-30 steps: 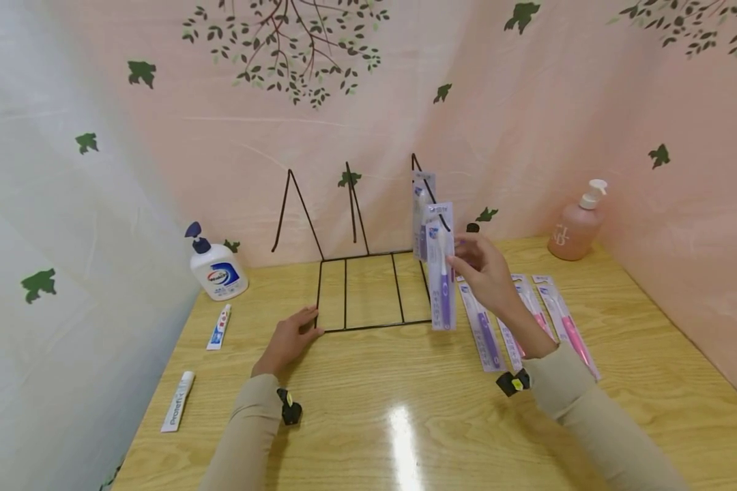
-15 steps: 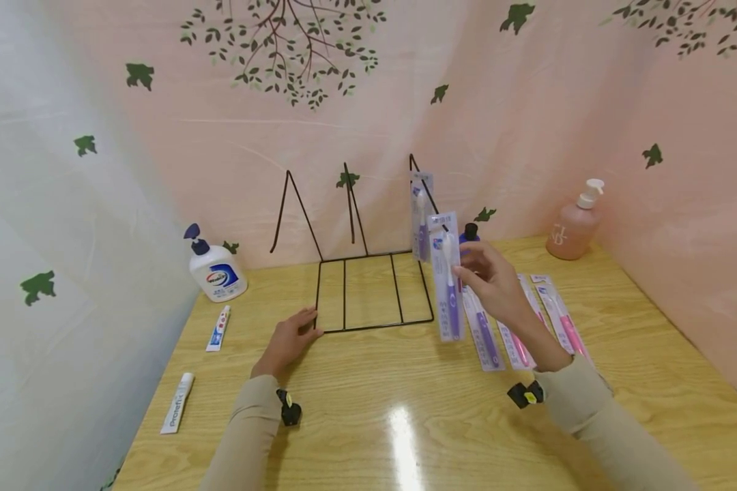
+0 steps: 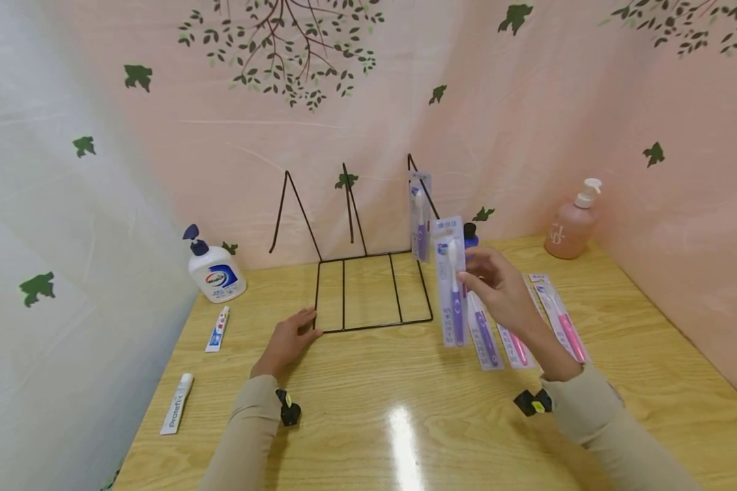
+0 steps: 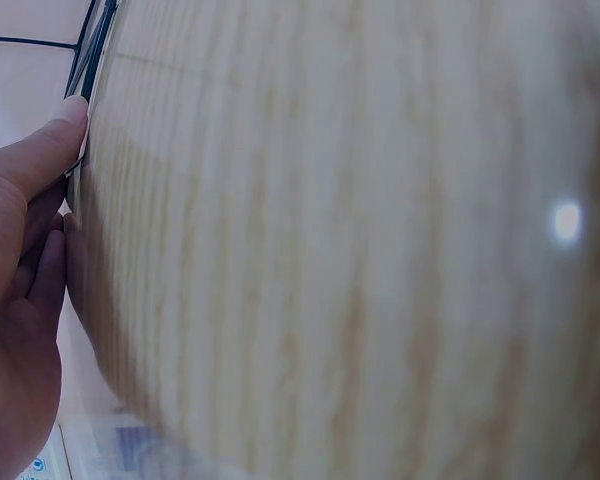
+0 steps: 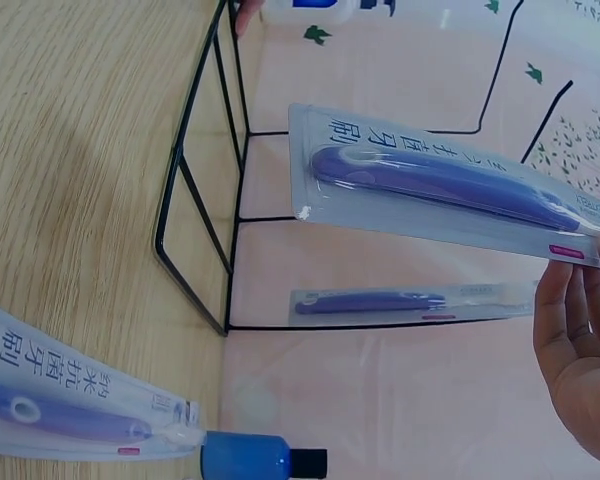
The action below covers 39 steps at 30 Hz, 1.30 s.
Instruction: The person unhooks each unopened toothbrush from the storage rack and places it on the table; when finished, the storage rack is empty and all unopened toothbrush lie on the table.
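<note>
I've got a purple toothbrush in its clear blister pack (image 3: 452, 283) pinched by the upper part in my right hand (image 3: 497, 290), fingers curled round its edge, the pack hanging upright in the air just off the right front corner of the black wire rack (image 3: 368, 286). From the right wrist view the same pack (image 5: 450, 185) runs across the frame with my fingertips (image 5: 580, 320) on its end, and the rack's wire base (image 5: 205, 200) sits beyond it. A second packaged purple toothbrush (image 3: 420, 217) is already hanging on the rack's rightmost upright wire. My left hand (image 3: 285, 341) lies flat on the pale wooden table (image 3: 405, 423), fingers relaxed and holding nothing, thumb tip (image 4: 55, 150) touching the rack's front left corner. Under my right forearm more packaged brushes lie on the table: a purple one (image 3: 485, 334) and two pink ones (image 3: 565, 320), side by side. A blue-capped bottle (image 3: 470, 235) peeks out just behind the held pack. Farther right, near the wall, stands a pink pump bottle (image 3: 570, 228); on the left, a white pump bottle with a blue head (image 3: 215, 269), a small blue and white toothpaste tube (image 3: 218, 329) and a white tube (image 3: 177, 402) nearer the table's edge.
</note>
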Each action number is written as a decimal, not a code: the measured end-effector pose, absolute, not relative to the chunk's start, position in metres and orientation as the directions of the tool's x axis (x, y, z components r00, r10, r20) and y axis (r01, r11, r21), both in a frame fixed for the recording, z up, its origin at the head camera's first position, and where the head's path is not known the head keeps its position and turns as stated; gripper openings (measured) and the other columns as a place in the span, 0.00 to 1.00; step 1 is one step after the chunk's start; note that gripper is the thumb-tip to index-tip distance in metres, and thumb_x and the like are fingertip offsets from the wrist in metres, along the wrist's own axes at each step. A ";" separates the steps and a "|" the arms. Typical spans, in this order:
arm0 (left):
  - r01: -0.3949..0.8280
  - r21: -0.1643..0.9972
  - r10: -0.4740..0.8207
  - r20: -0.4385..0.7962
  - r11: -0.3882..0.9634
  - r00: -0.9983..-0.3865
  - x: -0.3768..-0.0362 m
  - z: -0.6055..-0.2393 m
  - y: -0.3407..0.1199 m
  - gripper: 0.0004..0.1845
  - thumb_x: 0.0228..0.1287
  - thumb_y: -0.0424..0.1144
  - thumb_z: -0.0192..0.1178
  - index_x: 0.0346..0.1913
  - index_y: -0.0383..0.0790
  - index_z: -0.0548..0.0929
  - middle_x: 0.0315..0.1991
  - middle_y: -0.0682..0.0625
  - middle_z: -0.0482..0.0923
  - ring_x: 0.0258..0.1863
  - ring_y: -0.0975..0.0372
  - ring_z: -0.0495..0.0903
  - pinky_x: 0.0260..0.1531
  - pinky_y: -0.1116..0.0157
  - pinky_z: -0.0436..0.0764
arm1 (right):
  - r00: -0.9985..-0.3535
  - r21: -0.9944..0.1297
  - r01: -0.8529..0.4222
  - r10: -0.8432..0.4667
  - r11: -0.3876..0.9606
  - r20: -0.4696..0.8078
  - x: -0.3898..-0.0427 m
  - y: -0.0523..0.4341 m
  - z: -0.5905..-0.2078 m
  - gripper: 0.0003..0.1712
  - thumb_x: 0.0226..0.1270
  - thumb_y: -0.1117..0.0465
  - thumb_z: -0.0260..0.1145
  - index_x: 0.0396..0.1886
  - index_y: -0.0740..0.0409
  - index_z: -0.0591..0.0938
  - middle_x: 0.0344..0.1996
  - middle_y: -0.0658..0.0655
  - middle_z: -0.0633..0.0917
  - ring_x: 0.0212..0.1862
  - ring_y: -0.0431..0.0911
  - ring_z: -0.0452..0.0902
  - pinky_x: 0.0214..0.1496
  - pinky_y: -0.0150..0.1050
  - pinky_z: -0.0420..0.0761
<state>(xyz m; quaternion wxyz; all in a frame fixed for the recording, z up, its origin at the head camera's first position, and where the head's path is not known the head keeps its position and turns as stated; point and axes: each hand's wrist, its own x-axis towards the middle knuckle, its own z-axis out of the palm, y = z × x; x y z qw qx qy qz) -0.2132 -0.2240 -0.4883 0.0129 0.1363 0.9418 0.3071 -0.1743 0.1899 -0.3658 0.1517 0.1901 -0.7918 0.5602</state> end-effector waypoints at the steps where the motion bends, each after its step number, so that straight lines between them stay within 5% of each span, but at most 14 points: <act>1: 0.252 0.582 0.266 0.062 0.773 -0.962 -0.213 -0.488 -0.224 0.30 0.65 0.42 0.61 0.67 0.34 0.69 0.69 0.40 0.65 0.71 0.47 0.60 0.69 0.47 0.61 | -0.883 -0.827 -0.467 -0.126 0.313 0.452 -0.173 0.191 -0.366 0.19 0.69 0.64 0.62 0.58 0.57 0.73 0.38 0.51 0.84 0.34 0.40 0.80 0.37 0.30 0.82; 32: 0.237 0.585 0.262 0.045 0.775 -0.964 -0.213 -0.492 -0.224 0.30 0.66 0.42 0.60 0.68 0.35 0.67 0.70 0.41 0.63 0.71 0.47 0.59 0.69 0.47 0.60 | -0.918 -0.840 -0.295 0.108 0.455 0.381 -0.169 0.325 -0.408 0.21 0.69 0.66 0.60 0.60 0.64 0.73 0.35 0.34 0.80 0.34 0.28 0.78 0.35 0.21 0.80; 39: 0.234 0.592 0.257 0.045 0.772 -0.965 -0.214 -0.491 -0.224 0.30 0.67 0.43 0.60 0.68 0.35 0.68 0.70 0.41 0.63 0.72 0.47 0.59 0.70 0.48 0.60 | -0.948 -0.900 -0.216 0.139 0.378 0.286 -0.175 0.364 -0.416 0.20 0.69 0.64 0.60 0.60 0.53 0.76 0.33 0.35 0.80 0.31 0.29 0.79 0.33 0.22 0.81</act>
